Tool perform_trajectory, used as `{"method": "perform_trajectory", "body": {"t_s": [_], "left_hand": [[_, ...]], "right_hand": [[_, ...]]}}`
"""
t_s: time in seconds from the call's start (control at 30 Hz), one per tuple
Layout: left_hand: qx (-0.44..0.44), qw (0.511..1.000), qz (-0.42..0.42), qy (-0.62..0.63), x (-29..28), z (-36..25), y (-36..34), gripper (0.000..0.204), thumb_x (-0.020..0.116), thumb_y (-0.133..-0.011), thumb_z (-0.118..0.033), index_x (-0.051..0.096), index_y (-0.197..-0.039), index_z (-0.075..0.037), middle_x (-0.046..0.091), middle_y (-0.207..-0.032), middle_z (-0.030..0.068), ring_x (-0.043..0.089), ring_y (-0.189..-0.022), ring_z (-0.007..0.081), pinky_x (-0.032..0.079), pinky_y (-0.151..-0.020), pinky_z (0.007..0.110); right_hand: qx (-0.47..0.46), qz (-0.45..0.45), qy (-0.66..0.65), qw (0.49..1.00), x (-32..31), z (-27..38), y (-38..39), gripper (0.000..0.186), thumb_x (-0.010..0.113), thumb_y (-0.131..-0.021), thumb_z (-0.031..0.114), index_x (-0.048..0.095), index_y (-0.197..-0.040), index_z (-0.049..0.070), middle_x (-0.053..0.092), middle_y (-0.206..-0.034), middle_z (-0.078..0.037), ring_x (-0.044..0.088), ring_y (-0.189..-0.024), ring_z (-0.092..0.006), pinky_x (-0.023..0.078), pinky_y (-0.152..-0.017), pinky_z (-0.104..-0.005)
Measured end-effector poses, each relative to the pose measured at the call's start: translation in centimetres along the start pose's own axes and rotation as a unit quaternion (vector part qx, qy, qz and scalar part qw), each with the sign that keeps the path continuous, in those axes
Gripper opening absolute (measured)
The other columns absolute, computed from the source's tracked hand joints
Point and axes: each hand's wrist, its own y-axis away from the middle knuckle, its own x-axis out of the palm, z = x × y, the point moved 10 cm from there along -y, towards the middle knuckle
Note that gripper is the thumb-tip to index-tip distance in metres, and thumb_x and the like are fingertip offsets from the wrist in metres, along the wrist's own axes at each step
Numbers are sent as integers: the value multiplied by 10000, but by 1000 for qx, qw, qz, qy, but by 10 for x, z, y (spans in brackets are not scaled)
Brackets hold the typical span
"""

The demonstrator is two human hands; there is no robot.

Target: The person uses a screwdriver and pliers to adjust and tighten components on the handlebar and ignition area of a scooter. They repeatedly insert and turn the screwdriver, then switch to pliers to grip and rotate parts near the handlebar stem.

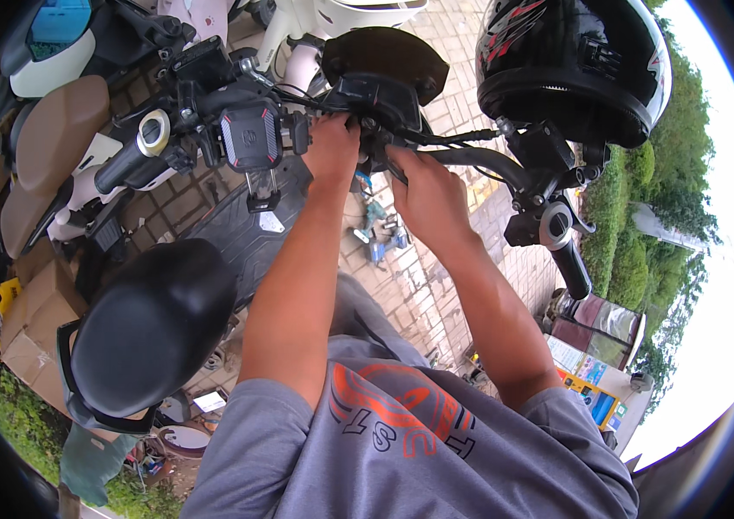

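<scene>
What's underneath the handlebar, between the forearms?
Teal and blue objects, apparently tools, lie on the brick paving below the handlebar. The left hand and right hand cover part of its centre; whatever sits behind them is hidden.

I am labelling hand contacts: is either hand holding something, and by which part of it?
It cannot be told: the left hand and right hand are near the middle of the handlebar, their contacts partly hidden.

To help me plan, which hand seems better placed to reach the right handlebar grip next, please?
Probably the right hand: it is nearer the grip, with the left hand farther across.
</scene>
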Motion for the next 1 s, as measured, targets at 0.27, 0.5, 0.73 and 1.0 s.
{"method": "perform_trajectory", "body": {"t_s": [0.27, 0.5, 0.73, 1.0], "left_hand": [[-34, 999, 37, -12, -1, 0, -1, 211, 566, -812, -283, 695, -930, -166, 642, -974, 26, 556, -978, 278, 487, -776, 416], [-36, 997, 15, 64, 0, 5, 5, 195, 584, -806, -266, 700, -919, -157, 644, -974, 39, 549, -979, 282, 484, -788, 406], [-56, 996, 24, 64, -3, 5, 7, 218, 594, -803, -275, 698, -945, -148, 663, -949, 42, 567, -982, 274, 491, -794, 411], [-105, 992, 25, 69, -13, 3, 4, 383, 636, -763, -494, 717, -841, -129, 668, -888, 48, 616, -888, 277, 496, -727, 391]], "right_hand": [[-5, 48, 138, 989, 3, 17, -20, 311, 595, -746, 83, 620, -1055, 103, 626, -787, -140, 636, -672, -343, 514, -621, -433], [-26, 97, 207, 973, -3, 21, -43, 269, 577, -765, 96, 626, -1030, 109, 637, -781, -159, 644, -714, -362, 515, -654, -443], [-31, 113, 222, 968, -12, 20, -65, 217, 583, -794, 130, 657, -998, 133, 662, -805, -141, 648, -770, -335, 509, -692, -436], [-77, 146, 261, 951, -16, 29, -70, 210, 544, -774, 104, 678, -932, 136, 674, -809, -124, 661, -761, -307, 518, -683, -412]]}}
